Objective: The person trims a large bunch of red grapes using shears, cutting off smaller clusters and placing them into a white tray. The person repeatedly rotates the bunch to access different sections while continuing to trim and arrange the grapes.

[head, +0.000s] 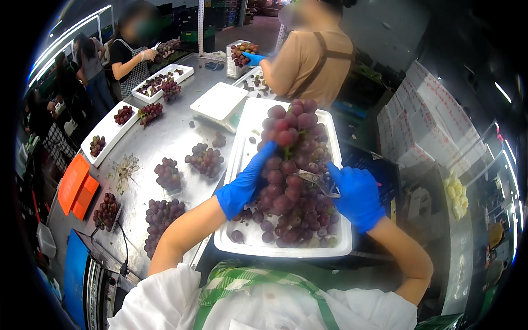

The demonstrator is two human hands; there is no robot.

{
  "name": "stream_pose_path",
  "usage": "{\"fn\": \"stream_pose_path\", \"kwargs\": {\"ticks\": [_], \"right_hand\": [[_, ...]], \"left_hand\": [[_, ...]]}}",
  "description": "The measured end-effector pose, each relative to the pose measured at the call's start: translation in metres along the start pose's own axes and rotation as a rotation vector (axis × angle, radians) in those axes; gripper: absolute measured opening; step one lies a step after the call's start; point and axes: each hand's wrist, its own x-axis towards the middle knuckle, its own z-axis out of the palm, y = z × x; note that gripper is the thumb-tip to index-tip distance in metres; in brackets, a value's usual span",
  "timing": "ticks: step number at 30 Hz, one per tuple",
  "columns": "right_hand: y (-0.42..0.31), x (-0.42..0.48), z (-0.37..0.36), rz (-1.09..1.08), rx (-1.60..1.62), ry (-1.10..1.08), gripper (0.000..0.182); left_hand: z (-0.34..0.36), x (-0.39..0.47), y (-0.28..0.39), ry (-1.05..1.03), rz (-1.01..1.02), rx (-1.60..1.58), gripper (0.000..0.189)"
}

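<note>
My left hand, in a blue glove, holds up a large bunch of red grapes by its left side. Small metal snips are in my gloved right hand, their blades against the bunch's right side. Under both hands lies a white foam tray. More grape bunches and loose grapes fill its near part, while small bits lie towards its far left. The bunch hides the tray's middle, and I cannot tell whether the blades are closed.
A white scale stands on the metal table beyond the tray. Packed grapes and an orange container are to the left. One co-worker stands ahead, another further left. White boxes are stacked on the right.
</note>
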Motion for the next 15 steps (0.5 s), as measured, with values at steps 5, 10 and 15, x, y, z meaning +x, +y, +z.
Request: {"fn": "stream_pose_path", "kwargs": {"ticks": [5,10,15], "right_hand": [[-0.006,0.007,-0.007,0.006,-0.026,-0.025,0.049],[-0.01,0.011,-0.018,0.045,-0.06,-0.057,0.052],[-0.009,0.013,-0.019,0.043,-0.017,-0.112,0.046]], "left_hand": [[-0.001,0.0,-0.002,0.059,0.045,-0.023,0.074],[-0.002,0.001,-0.002,0.029,0.057,-0.015,0.077],[0.001,0.001,-0.002,0.006,0.095,-0.026,0.075]]}}
